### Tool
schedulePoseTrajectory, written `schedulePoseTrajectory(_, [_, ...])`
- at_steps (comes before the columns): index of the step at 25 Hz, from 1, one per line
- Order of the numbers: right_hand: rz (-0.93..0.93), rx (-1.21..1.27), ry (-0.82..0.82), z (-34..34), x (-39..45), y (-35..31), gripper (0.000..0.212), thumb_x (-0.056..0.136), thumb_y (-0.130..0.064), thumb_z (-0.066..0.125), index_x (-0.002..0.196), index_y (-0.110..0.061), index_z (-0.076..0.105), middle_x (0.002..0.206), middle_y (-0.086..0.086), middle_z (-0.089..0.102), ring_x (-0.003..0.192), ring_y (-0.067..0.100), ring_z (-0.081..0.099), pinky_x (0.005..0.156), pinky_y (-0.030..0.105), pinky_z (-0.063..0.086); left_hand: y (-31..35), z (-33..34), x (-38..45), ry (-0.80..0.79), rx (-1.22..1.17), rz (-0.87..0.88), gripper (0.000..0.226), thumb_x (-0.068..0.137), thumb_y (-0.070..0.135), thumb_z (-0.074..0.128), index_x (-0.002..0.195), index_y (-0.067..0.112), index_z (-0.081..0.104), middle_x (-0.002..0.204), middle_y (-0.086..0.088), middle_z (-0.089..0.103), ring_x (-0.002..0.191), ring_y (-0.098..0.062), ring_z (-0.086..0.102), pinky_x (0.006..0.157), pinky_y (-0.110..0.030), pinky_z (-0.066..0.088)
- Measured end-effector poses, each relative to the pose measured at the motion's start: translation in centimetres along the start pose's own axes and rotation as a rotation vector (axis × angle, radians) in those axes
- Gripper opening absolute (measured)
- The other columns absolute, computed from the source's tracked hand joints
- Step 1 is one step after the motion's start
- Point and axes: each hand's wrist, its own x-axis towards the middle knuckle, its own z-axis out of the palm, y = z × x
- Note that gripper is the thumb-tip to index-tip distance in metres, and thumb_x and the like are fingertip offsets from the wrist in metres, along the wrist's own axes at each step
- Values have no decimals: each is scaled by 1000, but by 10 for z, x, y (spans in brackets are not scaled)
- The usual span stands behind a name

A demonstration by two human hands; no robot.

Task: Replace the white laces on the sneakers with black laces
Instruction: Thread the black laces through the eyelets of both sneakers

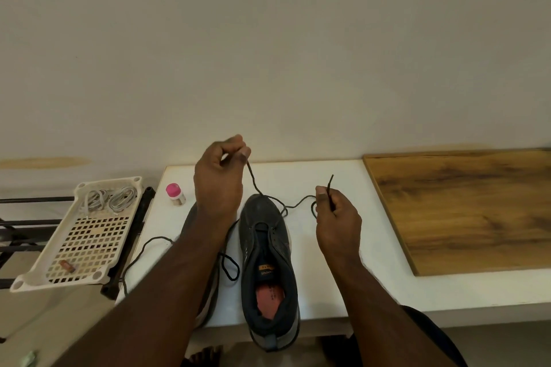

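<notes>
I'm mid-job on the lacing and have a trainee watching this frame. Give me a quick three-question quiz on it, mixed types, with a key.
1. True or false: each hand pinches one end of the black lace.
2. Multiple choice: the white laces lie
A. in the perforated tray
B. on the wooden board
C. inside the sneaker
3. Fill in: the small bottle beyond the left hand has a ____ cap.

Key
1. True: the left hand holds its end raised over the toe, and the right hand holds the other end with the tip sticking up.
2. A
3. pink
</notes>
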Motion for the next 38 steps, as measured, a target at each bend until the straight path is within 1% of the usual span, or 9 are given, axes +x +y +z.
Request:
schedulePoseTrajectory(3, [58, 58, -60, -2, 2, 1, 25, 102, -30, 56, 121, -20, 69, 97, -7, 71, 84, 11, 67, 72, 24, 59, 15, 4, 19, 2, 97, 208, 22, 92, 3, 67, 114, 4, 68, 121, 1, 68, 107, 5, 64, 94, -18, 52])
schedulePoseTrajectory(9, [73, 64, -221, 1, -2, 3, 24, 99, -19, 60, 120, -29, 67, 102, -13, 69, 80, 7, 70, 67, 15, 56, 4, -19, 7, -22, 434, 413, 22, 94, 13, 67, 114, 22, 66, 114, 7, 69, 117, -8, 60, 103, -30, 46])
schedulePoseTrajectory(13, [21, -141, -382, 9, -7, 7, 20, 93, -26, 66, 113, -27, 72, 98, -17, 69, 92, 5, 68, 84, 25, 54, -24, -39, -7, -380, 930, 231, 10, 96, 28, 57, 100, 30, 66, 96, 10, 68, 90, -13, 63, 78, -36, 52])
schedulePoseTrajectory(16, [-16, -242, -515, 18, -19, 1, 27, 88, -34, 72, 114, -28, 71, 102, -14, 70, 92, 2, 65, 85, 22, 51, -55, -38, -19, -710, 1166, 50, 25, 96, 24, 55, 118, 29, 66, 110, 4, 70, 104, -18, 63, 86, -33, 50])
schedulePoseTrajectory(23, [-63, -432, -642, 27, -29, -1, 35, 87, -35, 67, 121, -27, 68, 108, -8, 72, 96, 9, 66, 88, 30, 55, -76, -38, -10, -768, 1338, 43, 14, 95, 19, 49, 103, 17, 60, 103, -5, 63, 97, -25, 62, 77, -33, 45])
schedulePoseTrajectory(29, [-46, -473, -682, 29, -33, -7, 33, 86, -35, 66, 117, -25, 68, 104, -7, 71, 96, 12, 66, 85, 31, 55, -56, -49, 7, -688, 1325, 43, 17, 94, 17, 56, 109, 17, 62, 104, -5, 68, 95, -21, 62, 75, -26, 44])
schedulePoseTrajectory(33, [355, 15, -601, 19, -19, -17, 33, 88, -31, 64, 115, -12, 69, 99, -1, 69, 89, 15, 63, 79, 31, 53, -32, -46, -22, -528, 960, 37, 10, 91, 15, 64, 97, 22, 68, 91, 8, 70, 86, -7, 63, 76, -22, 47])
schedulePoseTrajectory(35, [521, 261, -607, 12, -16, -21, 20, 96, -14, 58, 108, -5, 70, 92, 13, 72, 73, 19, 64, 63, 29, 52, -19, -40, -43, -596, 832, 25, 11, 88, 17, 68, 87, 27, 73, 85, 15, 68, 82, 2, 61, 75, -12, 45])
schedulePoseTrajectory(38, [575, 317, -736, 7, -24, -26, 22, 95, 0, 59, 112, -8, 69, 94, 16, 74, 70, 17, 69, 62, 24, 55, -10, -36, -70, -689, 780, 75, 14, 91, 20, 65, 86, 30, 74, 90, 18, 65, 89, 6, 57, 78, -6, 39])
